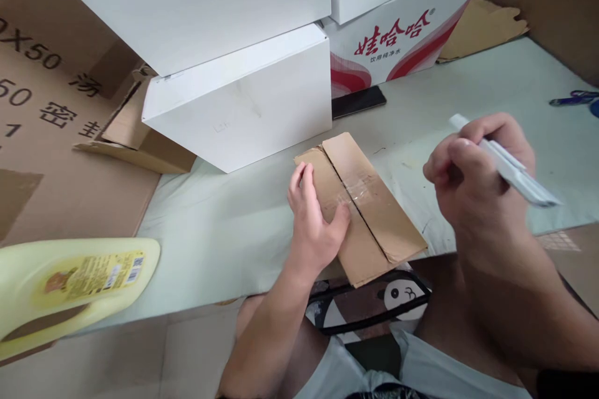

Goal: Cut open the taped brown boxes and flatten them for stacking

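Note:
A flat brown cardboard box lies tilted on the cloth-covered table, with a dark seam down its top and clear tape across the middle. At its left side is my left hand, thumb pressed on top and fingers along the edge. My right hand is raised in the air to the right of the box, apart from it. Its fingers are closed around a slim white tool that looks like a box cutter. Whether a blade is out cannot be made out.
White boxes and a red-and-white printed carton stand behind, with a flat black object at their foot. A yellow bottle is at front left, by large cardboard. Blue-handled scissors lie far right.

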`<state>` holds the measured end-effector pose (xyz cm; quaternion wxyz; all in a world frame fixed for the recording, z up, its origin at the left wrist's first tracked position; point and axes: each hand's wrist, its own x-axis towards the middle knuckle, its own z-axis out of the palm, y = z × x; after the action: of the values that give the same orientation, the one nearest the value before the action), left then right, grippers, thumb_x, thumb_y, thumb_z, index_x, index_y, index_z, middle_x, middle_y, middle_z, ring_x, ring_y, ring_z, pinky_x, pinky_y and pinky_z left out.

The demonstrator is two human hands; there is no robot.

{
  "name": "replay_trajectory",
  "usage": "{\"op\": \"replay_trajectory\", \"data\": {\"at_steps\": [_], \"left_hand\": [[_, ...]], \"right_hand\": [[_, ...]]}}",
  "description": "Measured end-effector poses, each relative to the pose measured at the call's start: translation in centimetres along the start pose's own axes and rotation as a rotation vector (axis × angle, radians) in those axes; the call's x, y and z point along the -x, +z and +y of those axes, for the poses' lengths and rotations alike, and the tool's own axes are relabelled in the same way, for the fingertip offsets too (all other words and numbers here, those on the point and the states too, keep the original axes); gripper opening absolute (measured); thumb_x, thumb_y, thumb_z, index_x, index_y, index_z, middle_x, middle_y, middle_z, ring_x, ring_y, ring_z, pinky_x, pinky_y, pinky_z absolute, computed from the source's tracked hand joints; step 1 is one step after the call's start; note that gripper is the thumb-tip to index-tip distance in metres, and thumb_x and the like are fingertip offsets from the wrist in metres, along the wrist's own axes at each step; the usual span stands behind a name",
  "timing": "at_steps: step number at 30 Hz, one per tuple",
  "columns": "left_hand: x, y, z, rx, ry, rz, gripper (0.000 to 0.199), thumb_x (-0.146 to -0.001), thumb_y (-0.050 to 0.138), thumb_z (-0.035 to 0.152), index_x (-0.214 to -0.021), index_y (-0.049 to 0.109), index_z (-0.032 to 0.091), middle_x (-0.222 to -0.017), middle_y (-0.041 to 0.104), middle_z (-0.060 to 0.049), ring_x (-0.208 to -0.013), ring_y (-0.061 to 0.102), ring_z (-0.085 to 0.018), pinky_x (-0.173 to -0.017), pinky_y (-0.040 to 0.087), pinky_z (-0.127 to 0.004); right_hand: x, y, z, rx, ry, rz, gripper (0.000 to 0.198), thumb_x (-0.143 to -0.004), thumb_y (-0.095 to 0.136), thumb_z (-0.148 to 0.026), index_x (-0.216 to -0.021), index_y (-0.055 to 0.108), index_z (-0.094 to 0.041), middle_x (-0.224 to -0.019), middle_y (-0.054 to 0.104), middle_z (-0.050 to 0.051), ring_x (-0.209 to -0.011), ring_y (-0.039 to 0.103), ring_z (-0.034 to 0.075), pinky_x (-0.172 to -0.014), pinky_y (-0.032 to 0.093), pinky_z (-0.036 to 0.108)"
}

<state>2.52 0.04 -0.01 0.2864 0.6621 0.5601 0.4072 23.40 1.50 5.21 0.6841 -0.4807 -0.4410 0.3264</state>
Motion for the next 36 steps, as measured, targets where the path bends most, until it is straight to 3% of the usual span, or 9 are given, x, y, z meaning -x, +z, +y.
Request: {"op": "replay_trajectory", "data": {"at_steps": [3,6,9,12,17,22,29,36], "left_hand": [[0.1,0.2,0.5,-0.043,0.003,-0.006,0.087,-0.088,0.073,0.051,-0.159,0.030,0.025,-0.167,0.029,-0.017,-0.163,0.019,-0.037,-0.132,0.022,-0.059],[0.1,0.3,0.6,-0.046,0.008,-0.016,0.092,-0.086,0.075,0.055,-0.160,0.030,0.024,-0.166,0.029,-0.018,-0.162,0.020,-0.038,-0.132,0.022,-0.060],[0.1,0.4,0.5,-0.050,0.019,0.004,0.089,-0.087,0.075,0.051,-0.160,0.031,0.025,-0.166,0.030,-0.018,-0.162,0.023,-0.037,-0.132,0.024,-0.058],[0.2,0.5,0.4,-0.056,0.026,0.019,0.087,-0.088,0.074,0.050,-0.159,0.032,0.023,-0.165,0.031,-0.018,-0.161,0.024,-0.037,-0.131,0.025,-0.057],[0.3,0.6,0.3,-0.041,0.046,0.019,0.084,-0.090,0.072,0.049,-0.160,0.031,0.024,-0.165,0.030,-0.018,-0.162,0.023,-0.036,-0.132,0.025,-0.057],[0.3,0.3,0.3,-0.007,0.021,-0.027,0.082,-0.093,0.070,0.051,-0.160,0.030,0.026,-0.167,0.028,-0.017,-0.163,0.022,-0.034,-0.133,0.024,-0.055],[0.4,0.4,0.1,0.029,0.028,-0.026,0.070,-0.095,0.067,0.051,-0.154,0.038,0.026,-0.166,0.027,-0.016,-0.162,0.023,-0.033,-0.132,0.026,-0.054],[0.4,0.2,-0.2,0.059,0.002,-0.023,0.051,-0.106,0.045,0.052,-0.152,0.046,0.027,-0.167,0.030,-0.013,-0.163,0.023,-0.030,-0.134,0.020,-0.053]], "right_hand": [[1.6,0.5,-0.5,0.030,0.023,-0.200,0.027,-0.097,0.064,-0.049,-0.082,0.063,-0.026,-0.051,0.051,-0.005,-0.040,0.039,0.013,-0.039,0.028,0.029],[2.6,1.0,-0.7,0.034,0.120,-0.379,0.040,-0.098,0.056,-0.062,-0.113,0.065,-0.026,-0.067,0.065,-0.002,-0.050,0.054,0.015,-0.043,0.040,0.027],[2.5,1.6,-0.8,0.253,0.138,-0.471,0.029,-0.095,0.060,-0.051,-0.107,0.065,-0.025,-0.079,0.072,0.001,-0.061,0.062,0.016,-0.053,0.048,0.028],[2.1,2.0,-1.0,0.497,0.075,-0.526,0.013,-0.090,0.061,-0.037,-0.092,0.067,-0.025,-0.076,0.073,0.001,-0.063,0.065,0.017,-0.060,0.051,0.030],[2.2,2.3,-1.2,0.655,0.014,-0.573,0.016,-0.090,0.061,-0.033,-0.104,0.066,-0.027,-0.084,0.078,0.001,-0.066,0.070,0.019,-0.062,0.052,0.031],[2.3,2.5,-1.3,0.750,-0.023,-0.591,0.006,-0.087,0.056,-0.030,-0.090,0.059,-0.027,-0.080,0.076,0.002,-0.061,0.065,0.019,-0.058,0.048,0.030],[2.2,2.8,-1.2,0.798,-0.081,-0.612,0.010,-0.086,0.054,-0.031,-0.090,0.060,-0.024,-0.075,0.072,0.003,-0.057,0.059,0.017,-0.055,0.041,0.028],[2.2,2.9,-1.3,0.808,-0.082,-0.613,0.010,-0.084,0.051,-0.028,-0.086,0.059,-0.023,-0.069,0.069,0.002,-0.053,0.055,0.015,-0.054,0.038,0.027]]}}
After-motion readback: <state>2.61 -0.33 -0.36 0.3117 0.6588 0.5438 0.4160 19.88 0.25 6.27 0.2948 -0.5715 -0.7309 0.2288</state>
